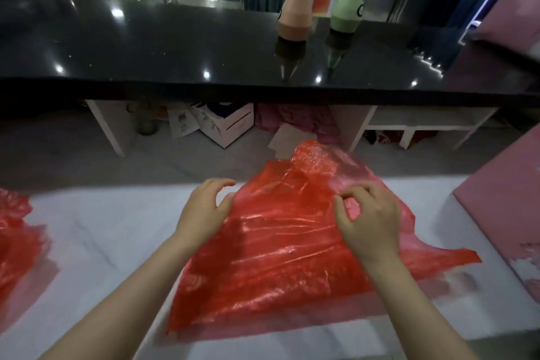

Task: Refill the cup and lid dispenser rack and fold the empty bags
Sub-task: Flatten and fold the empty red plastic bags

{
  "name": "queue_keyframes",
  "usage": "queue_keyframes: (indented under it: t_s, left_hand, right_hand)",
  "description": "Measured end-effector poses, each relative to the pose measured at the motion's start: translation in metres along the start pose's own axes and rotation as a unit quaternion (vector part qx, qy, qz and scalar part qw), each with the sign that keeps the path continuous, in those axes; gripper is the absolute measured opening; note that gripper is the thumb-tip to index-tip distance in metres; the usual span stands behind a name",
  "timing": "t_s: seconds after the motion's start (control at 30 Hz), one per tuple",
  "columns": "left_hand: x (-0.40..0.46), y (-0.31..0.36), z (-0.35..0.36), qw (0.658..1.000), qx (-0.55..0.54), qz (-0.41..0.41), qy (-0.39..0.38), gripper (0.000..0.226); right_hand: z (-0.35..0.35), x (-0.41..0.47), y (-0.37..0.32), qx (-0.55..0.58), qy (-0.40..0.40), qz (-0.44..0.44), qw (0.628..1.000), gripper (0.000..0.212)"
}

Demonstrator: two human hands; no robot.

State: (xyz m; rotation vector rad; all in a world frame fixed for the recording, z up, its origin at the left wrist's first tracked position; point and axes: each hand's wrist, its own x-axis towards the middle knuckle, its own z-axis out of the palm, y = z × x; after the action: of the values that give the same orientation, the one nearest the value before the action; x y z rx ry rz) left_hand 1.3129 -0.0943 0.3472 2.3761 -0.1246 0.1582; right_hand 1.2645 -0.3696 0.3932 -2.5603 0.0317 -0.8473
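A pale white marble-look worktop (96,245) runs under both forearms, with a glossy black counter (146,47) beyond it; a thin, translucent red plastic bag (280,254) lies spread and creased flat on the worktop, its far end rumpled and lifted past the fingertips, its near corner toward the wrists; the left hand (201,213) sits at the bag's left edge, fingers curved and spread, thumb touching the film, holding nothing; the right hand (368,222) hovers over the bag's upper middle, fingers curled, thumb and forefinger nearly meeting; whether they pinch film, I cannot tell; another crumpled red plastic bag (14,231) lies well left of the left hand.
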Motion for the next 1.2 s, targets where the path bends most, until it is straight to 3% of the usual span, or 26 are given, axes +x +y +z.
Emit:
queue_keyframes:
  t_s: [0.1, 0.23, 0.33, 0.4, 0.47, 0.53, 0.67, 0.8, 0.9, 0.97, 1.07, 1.13, 1.2]
  left_hand:
    - [0.036, 0.009, 0.01, 0.997, -0.048, -0.062, -0.002, 0.03]
    - [0.074, 0.03, 0.033, 0.982, -0.076, -0.164, -0.061, 0.036]
    - [0.09, 0.042, 0.049, 0.964, -0.097, -0.227, -0.094, 0.04]
    - [0.092, 0.043, 0.057, 0.958, -0.133, -0.239, -0.084, 0.022]
    - [0.09, 0.04, 0.063, 0.957, -0.165, -0.23, -0.06, 0.02]
    - [0.086, 0.035, 0.063, 0.957, -0.173, -0.232, -0.026, 0.023]
    - [0.087, 0.017, 0.048, 0.942, -0.154, -0.276, 0.111, 0.013]
    - [0.084, -0.009, 0.029, 0.909, -0.162, -0.323, 0.209, 0.016]
    - [0.076, -0.021, 0.019, 0.906, -0.17, -0.314, 0.227, 0.02]
    - [0.07, -0.022, 0.015, 0.912, -0.168, -0.293, 0.234, 0.02]
    - [0.061, -0.01, 0.009, 0.926, -0.175, -0.238, 0.236, 0.013]
    - [0.055, 0.0, 0.007, 0.94, -0.183, -0.189, 0.217, 0.014]
    - [0.05, 0.008, 0.006, 0.945, -0.193, -0.165, 0.206, 0.019]
  right_hand:
    - [-0.001, 0.031, 0.004, 0.052, 0.063, -0.006, 0.997, 0.007]
    - [0.008, 0.073, 0.01, 0.082, 0.028, -0.026, 0.996, 0.008]
    - [0.024, 0.1, 0.014, 0.069, -0.103, -0.004, 0.992, 0.024]
    - [0.037, 0.111, 0.022, 0.057, -0.206, 0.034, 0.976, 0.038]
    - [0.047, 0.112, 0.033, 0.071, -0.258, 0.056, 0.962, 0.029]
    - [0.054, 0.108, 0.047, 0.087, -0.26, 0.057, 0.96, 0.009]
    - [0.059, 0.098, 0.08, 0.112, -0.242, 0.1, 0.959, 0.018]
    - [0.062, 0.089, 0.107, 0.053, -0.282, 0.162, 0.944, 0.018]
    - [0.061, 0.087, 0.113, -0.004, -0.338, 0.18, 0.924, 0.016]
    - [0.057, 0.088, 0.109, 0.029, -0.345, 0.173, 0.922, 0.02]
    - [0.044, 0.094, 0.086, 0.165, -0.258, 0.102, 0.946, 0.028]
    - [0.042, 0.1, 0.065, 0.176, -0.196, 0.024, 0.964, 0.025]
    - [0.048, 0.103, 0.044, 0.141, -0.218, -0.04, 0.965, 0.024]
